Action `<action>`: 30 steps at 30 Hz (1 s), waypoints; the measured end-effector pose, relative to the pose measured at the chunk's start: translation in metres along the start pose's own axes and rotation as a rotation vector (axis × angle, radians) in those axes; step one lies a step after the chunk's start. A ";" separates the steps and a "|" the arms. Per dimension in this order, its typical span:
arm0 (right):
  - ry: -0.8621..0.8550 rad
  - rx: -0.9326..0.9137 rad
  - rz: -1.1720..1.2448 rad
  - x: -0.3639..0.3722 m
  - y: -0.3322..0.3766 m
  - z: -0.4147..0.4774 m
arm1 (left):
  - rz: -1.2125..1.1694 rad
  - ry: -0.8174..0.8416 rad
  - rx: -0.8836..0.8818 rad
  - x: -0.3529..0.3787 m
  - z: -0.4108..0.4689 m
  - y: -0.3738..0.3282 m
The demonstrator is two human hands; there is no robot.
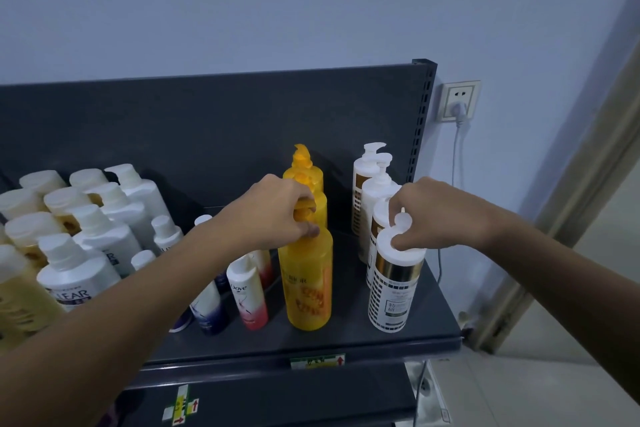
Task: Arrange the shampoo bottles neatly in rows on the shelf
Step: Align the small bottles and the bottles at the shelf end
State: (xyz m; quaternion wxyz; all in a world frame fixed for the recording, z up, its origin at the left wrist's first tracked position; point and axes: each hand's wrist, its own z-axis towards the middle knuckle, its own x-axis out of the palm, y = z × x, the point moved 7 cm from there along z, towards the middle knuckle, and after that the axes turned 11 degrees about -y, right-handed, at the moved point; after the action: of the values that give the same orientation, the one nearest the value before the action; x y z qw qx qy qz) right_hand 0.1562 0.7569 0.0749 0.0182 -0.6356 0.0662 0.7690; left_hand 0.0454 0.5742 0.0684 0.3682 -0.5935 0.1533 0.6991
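On the dark shelf [346,336] a row of yellow pump bottles runs front to back; my left hand [277,215] grips the pump of the front yellow bottle [306,282]. To the right stands a row of white pump bottles with gold bands. My right hand [436,215] pinches the pump head of the front white bottle [394,291]. Both front bottles stand upright on the shelf.
Small Dove bottles [247,298] stand left of the yellow row, partly under my left forearm. Several white-capped Clear bottles [76,274] crowd the left end. The shelf's back panel [207,121] rises behind. A wall socket [459,100] with a plugged cable is at the right.
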 end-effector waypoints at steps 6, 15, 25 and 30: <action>-0.084 0.032 -0.013 -0.029 -0.006 0.023 | -0.027 -0.037 -0.027 -0.015 0.005 0.002; 0.100 0.149 -0.042 0.000 -0.021 0.059 | 0.012 -0.061 -0.108 -0.010 0.065 0.021; -0.111 0.148 0.032 0.005 -0.032 0.061 | 0.012 -0.049 -0.042 0.005 0.077 0.026; -0.139 0.164 0.073 0.007 -0.033 0.064 | 0.049 -0.047 -0.016 0.005 0.077 0.025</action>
State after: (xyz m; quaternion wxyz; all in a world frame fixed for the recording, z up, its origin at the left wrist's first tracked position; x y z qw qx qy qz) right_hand 0.0966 0.7976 0.0771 0.0466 -0.5743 0.1506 0.8033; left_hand -0.0266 0.6090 0.0772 0.3499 -0.5756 0.1537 0.7229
